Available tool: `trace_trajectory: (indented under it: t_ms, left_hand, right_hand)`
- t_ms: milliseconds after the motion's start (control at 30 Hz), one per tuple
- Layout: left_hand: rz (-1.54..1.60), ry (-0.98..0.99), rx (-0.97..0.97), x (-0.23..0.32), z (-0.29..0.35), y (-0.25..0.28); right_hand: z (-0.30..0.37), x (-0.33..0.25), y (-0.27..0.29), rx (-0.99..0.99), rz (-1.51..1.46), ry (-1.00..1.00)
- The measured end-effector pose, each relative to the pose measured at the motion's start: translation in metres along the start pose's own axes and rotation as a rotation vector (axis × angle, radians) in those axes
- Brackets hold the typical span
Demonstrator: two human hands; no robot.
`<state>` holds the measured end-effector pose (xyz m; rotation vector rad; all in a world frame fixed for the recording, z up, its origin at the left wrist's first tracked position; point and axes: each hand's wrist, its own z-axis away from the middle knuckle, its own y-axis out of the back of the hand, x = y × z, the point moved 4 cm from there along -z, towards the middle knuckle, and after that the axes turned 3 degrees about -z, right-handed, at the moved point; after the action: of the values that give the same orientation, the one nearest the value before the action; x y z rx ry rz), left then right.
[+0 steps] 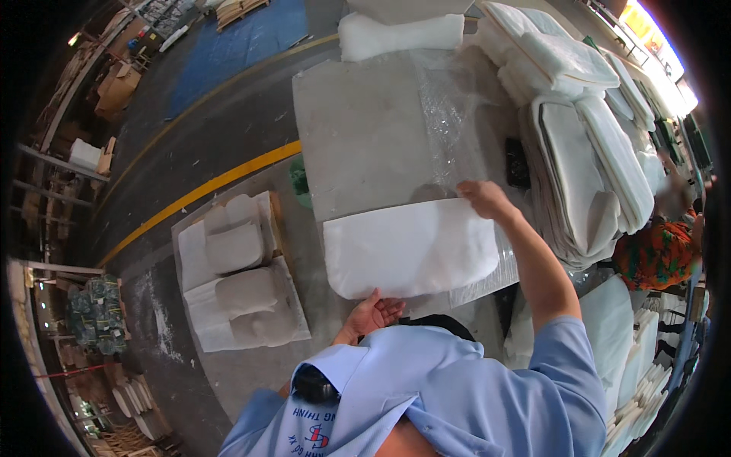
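A white padded cushion piece (411,247) lies flat on the grey work table in front of me, its rounded corners toward me and its straight edge away. My left hand (371,314) is at the near edge, palm turned up and fingers stretched out, the thumb by the cushion's rim. At the far right corner of the cushion is my right hand (487,199), its fingers pinched together; whatever may be between them is too small to make out.
Clear plastic film (449,114) covers the table's right part. A rolled white pad (401,36) lies at its far end. Stacked cushions (575,167) rise on the right, beside a black object (518,162). Beige pads (236,247) rest on a low stack at left. Someone in patterned clothing (656,255) is at far right.
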<state>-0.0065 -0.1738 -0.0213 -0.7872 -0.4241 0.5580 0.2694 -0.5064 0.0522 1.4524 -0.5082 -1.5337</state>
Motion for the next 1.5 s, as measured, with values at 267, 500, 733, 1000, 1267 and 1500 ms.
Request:
trace_trajectory:
  t_ms: [267, 500, 733, 1000, 1267, 1500]
  left_hand:
    - [-0.202, -0.296, 0.376, 0.054, -0.013, -0.031]
    - [-0.664, -0.609, 0.294, 0.231, -0.061, -0.129]
    - [-1.247, -0.742, 0.303, 0.229, -0.097, -0.171]
    - [-1.443, -1.12, 0.823, 0.142, 0.036, -0.057]
    - [-1.96, -0.88, 0.776, 0.034, 0.039, -0.026]
    - [-1.973, -0.797, 0.8, 0.037, 0.018, -0.042]
  right_hand:
    - [0.042, 0.0, -0.012, -0.153, -0.006, -0.103]
    - [0.128, -0.032, -0.07, 0.075, -0.808, -0.427]
    - [0.17, -0.085, -0.134, 0.131, -0.683, -0.21]
    - [0.168, -0.121, -0.099, -0.027, -0.216, 0.03]
    - [0.122, -0.182, -0.154, -0.274, 0.204, 0.297]
    - [0.119, -0.148, -0.164, -0.129, 0.016, 0.453]
